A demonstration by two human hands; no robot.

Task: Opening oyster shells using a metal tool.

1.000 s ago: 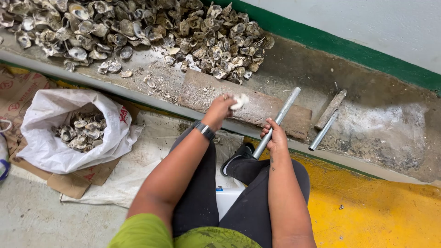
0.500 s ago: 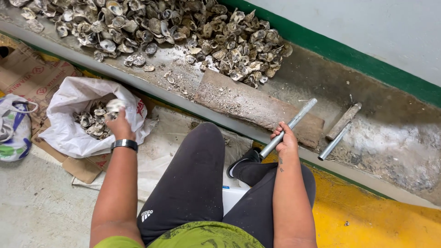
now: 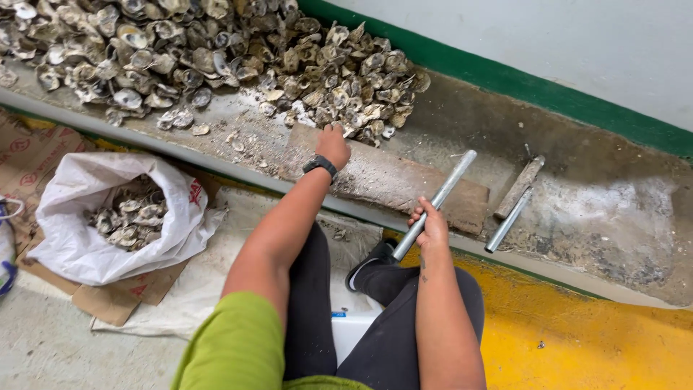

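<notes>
My left hand [image 3: 333,145], with a black watch on its wrist, reaches to the near edge of a large heap of grey oyster shells [image 3: 216,50] and touches the shells there; whether its fingers hold one is hidden. My right hand [image 3: 432,224] grips the lower end of a metal pipe [image 3: 438,198], which leans up over a flat wooden board [image 3: 393,178] lying in the concrete trough. I sit with my legs in dark trousers under both arms.
A white plastic bag [image 3: 90,245] with several shells in it sits on cardboard [image 3: 108,300] at the left. A second metal pipe [image 3: 507,221] and a wooden stick [image 3: 520,187] lie right of the board. Yellow floor [image 3: 592,339] is at the right, a green-edged wall [image 3: 548,87] behind.
My left hand went from the board to the white bag, then came back up to the edge of the shell heap. The right hand keeps the pipe in the same spot.
</notes>
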